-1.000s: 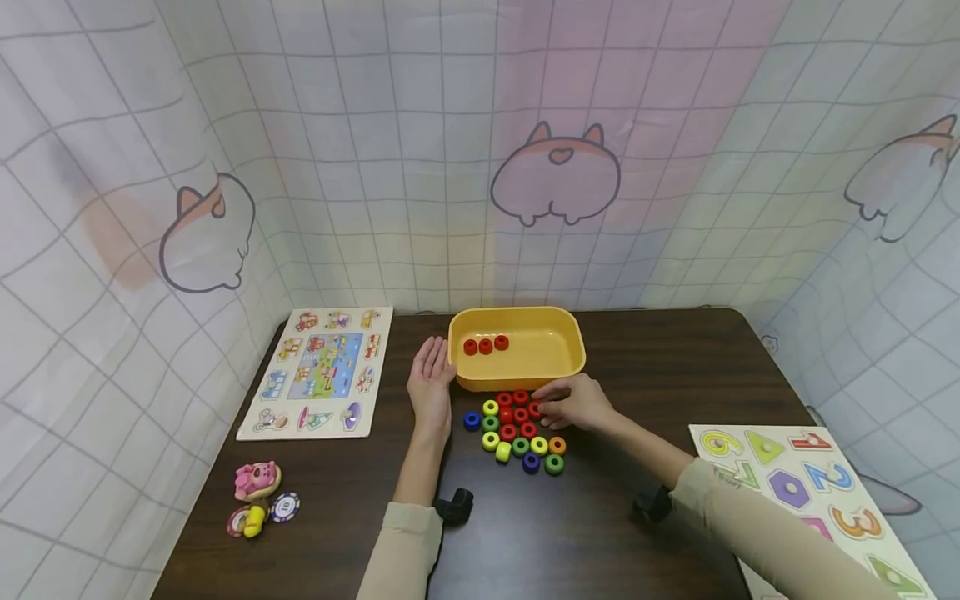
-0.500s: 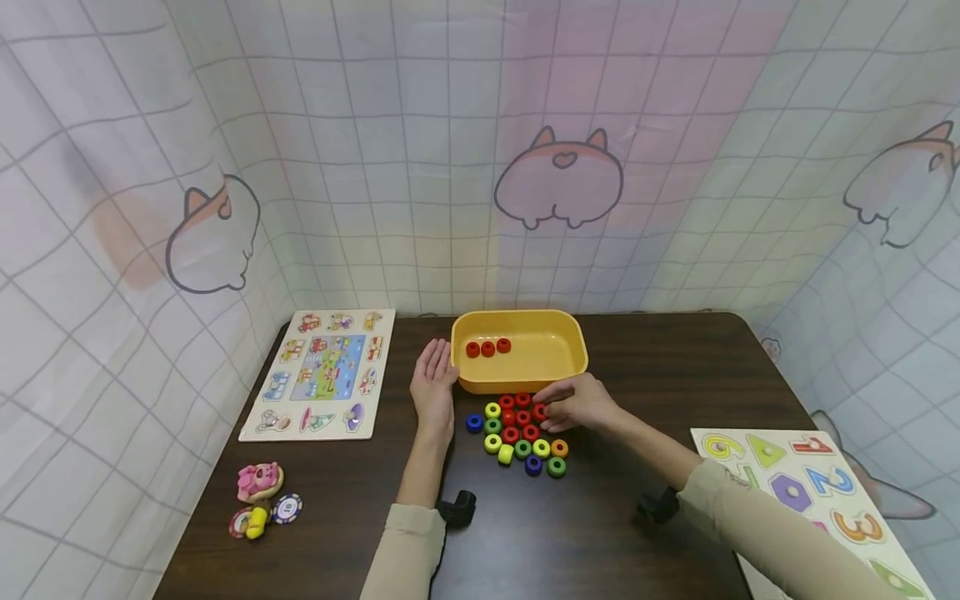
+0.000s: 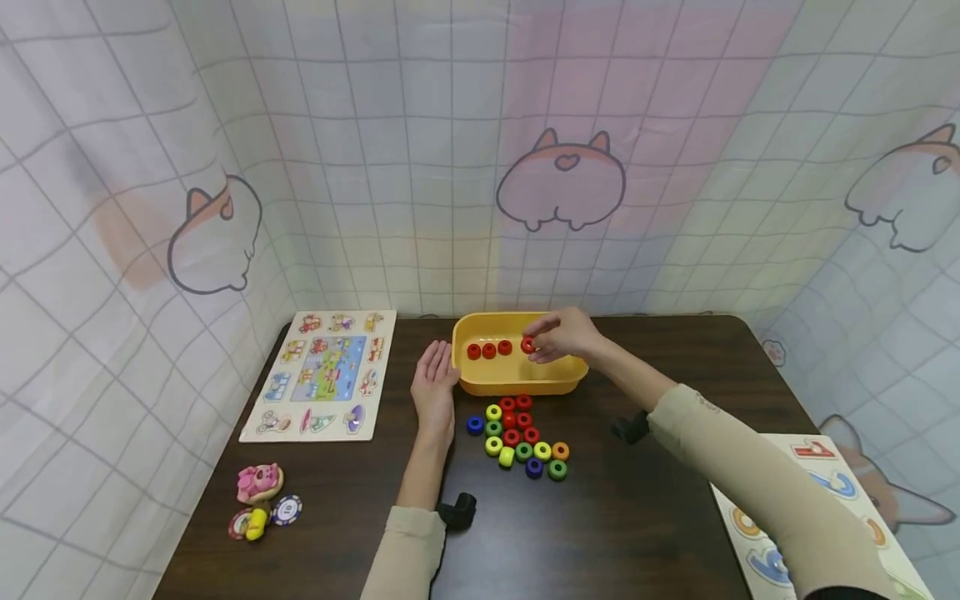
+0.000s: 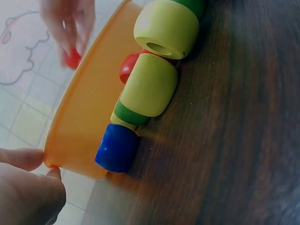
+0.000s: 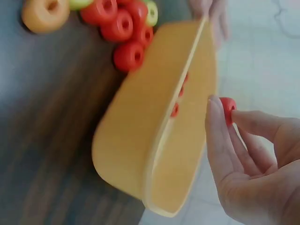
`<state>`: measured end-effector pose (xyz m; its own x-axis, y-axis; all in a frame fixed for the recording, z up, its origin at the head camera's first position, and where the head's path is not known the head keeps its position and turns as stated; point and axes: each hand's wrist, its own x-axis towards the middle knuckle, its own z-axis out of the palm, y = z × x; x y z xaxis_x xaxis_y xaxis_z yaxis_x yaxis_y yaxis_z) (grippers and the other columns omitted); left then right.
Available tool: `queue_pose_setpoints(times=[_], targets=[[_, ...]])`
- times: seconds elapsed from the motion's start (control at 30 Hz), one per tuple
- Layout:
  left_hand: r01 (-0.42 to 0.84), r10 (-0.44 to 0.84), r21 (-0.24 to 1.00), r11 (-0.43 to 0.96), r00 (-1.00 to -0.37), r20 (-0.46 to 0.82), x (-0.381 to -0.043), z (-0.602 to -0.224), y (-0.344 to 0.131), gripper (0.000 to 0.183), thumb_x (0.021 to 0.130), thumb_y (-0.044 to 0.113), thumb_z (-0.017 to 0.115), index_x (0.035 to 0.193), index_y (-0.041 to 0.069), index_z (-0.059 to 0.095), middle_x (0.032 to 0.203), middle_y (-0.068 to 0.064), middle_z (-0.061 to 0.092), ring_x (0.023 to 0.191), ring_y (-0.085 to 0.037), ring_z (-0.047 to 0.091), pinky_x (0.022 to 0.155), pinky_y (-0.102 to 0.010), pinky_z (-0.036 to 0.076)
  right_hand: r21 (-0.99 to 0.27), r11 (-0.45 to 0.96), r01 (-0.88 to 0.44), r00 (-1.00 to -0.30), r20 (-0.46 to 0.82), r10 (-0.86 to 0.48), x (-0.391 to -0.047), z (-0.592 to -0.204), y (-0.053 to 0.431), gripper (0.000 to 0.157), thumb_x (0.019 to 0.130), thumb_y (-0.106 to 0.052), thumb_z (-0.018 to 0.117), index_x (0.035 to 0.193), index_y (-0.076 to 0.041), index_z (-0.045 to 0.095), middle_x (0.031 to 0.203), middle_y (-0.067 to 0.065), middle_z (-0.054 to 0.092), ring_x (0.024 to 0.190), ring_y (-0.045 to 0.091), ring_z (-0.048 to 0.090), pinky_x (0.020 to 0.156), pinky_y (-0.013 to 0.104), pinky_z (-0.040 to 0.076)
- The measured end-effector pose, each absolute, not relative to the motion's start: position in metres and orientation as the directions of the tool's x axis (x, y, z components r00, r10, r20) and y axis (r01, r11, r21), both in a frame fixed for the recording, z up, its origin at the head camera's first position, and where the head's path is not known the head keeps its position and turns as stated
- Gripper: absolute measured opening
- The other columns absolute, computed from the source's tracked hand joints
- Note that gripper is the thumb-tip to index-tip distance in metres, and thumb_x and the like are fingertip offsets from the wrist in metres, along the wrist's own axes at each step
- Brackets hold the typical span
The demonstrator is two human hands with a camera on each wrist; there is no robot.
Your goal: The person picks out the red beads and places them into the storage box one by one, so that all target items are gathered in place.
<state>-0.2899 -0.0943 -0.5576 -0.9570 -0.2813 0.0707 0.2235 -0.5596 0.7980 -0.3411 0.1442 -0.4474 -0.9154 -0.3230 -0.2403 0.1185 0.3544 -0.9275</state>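
Dark-brown wood-grain desk (image 3: 600,533); yellow oblong plastic tray (image 3: 525,388) stands by the middle of its far edge. Left hand (image 3: 433,392): fingers extended, touching the tray's left end. Right hand (image 3: 566,335): narrowed to a pinch. Mixed-colour ring-shaped beads (image 3: 511,437) cluster just before the tray. Three red beads (image 3: 489,351) sit inside. Right hand holds one glossy red bead (image 3: 528,345) above the tray.

Left grip (image 4: 29,194): touches rim of orange-yellow tray (image 4: 84,131). Right grip (image 4: 70,23), beyond rim: holds a red bead (image 4: 72,59). Alongside tray wall, on dark wood-grained tabletop (image 4: 234,140): blue bead (image 4: 117,148) nearest left grip; yellow-green beads (image 4: 151,84) farther along, one showing its hole.
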Motion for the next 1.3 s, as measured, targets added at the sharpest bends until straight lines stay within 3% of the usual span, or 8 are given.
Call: queue_pose_setpoints(times=[0.27,0.5,0.67,0.9,1.07,1.3], targets=[[0.205,-0.235,0.793,-0.573,-0.969,0.081,-0.282,-0.544,-0.098,0.062,0.089,-0.023,0.047,0.145,0.002,0.038,0.149,-0.018,0.040,0.141,-0.032,0.036,0.115,-0.049,0.028,-0.892,0.406,0.197,-0.919,-0.313,-0.241,-0.393,-0.484,0.128,0.027,0.090,0.005,0.060,0.117,0.007,0.066,0.113,0.029,0.065,0.095,0.048,0.066,0.085,0.054,0.055],[0.213,-0.248,0.796,-0.567,-0.965,0.082,-0.280,-0.543,-0.092,0.062,0.088,-0.023,0.047,0.146,0.000,0.038,0.149,-0.020,0.040,0.140,-0.033,0.036,0.113,-0.046,0.031,-0.867,0.426,0.258,-0.905,-0.371,-0.207,-0.397,-0.501,0.130,0.030,0.091,0.004,0.059,0.121,0.005,0.063,0.116,0.027,0.064,0.097,0.043,0.067,0.086,0.050,0.056],[0.221,-0.242,0.794,-0.567,-0.966,0.096,-0.281,-0.545,-0.095,0.062,0.088,-0.023,0.048,0.145,0.001,0.039,0.149,-0.018,0.041,0.141,-0.032,0.036,0.114,-0.048,0.029,-0.871,0.452,0.192,-0.924,-0.315,-0.215,-0.384,-0.486,0.133,0.030,0.091,0.001,0.061,0.121,0.005,0.063,0.118,0.025,0.064,0.094,0.039,0.069,0.083,0.047,0.058],[0.235,-0.267,0.795,-0.559,-0.959,0.095,-0.288,-0.553,-0.098,0.061,0.089,-0.022,0.049,0.144,0.002,0.041,0.146,-0.013,0.045,0.138,-0.025,0.042,0.114,-0.045,0.032,-0.910,0.415,-0.004,-0.900,-0.177,-0.398,-0.340,-0.446,0.145,0.027,0.091,-0.002,0.065,0.117,0.004,0.066,0.111,0.019,0.069,0.093,0.040,0.070,0.084,0.053,0.055],[0.237,-0.282,0.820,-0.521,-0.955,0.097,-0.289,-0.557,-0.096,0.060,0.089,-0.020,0.050,0.143,0.007,0.044,0.144,-0.009,0.048,0.135,-0.021,0.046,0.112,-0.041,0.036,-0.900,0.435,-0.006,-0.825,-0.242,-0.511,-0.303,-0.436,0.158,0.029,0.090,-0.005,0.068,0.118,0.000,0.068,0.111,0.018,0.070,0.092,0.037,0.071,0.081,0.052,0.057],[0.227,-0.267,0.823,-0.520,-0.959,0.096,-0.286,-0.555,-0.094,0.060,0.090,-0.019,0.051,0.142,0.010,0.045,0.147,-0.012,0.045,0.137,-0.022,0.044,0.111,-0.037,0.037,-0.889,0.453,0.069,-0.709,-0.363,-0.605,-0.282,-0.469,0.168,0.035,0.092,-0.002,0.063,0.127,0.003,0.062,0.121,0.023,0.065,0.095,0.042,0.069,0.082,0.055,0.056]])
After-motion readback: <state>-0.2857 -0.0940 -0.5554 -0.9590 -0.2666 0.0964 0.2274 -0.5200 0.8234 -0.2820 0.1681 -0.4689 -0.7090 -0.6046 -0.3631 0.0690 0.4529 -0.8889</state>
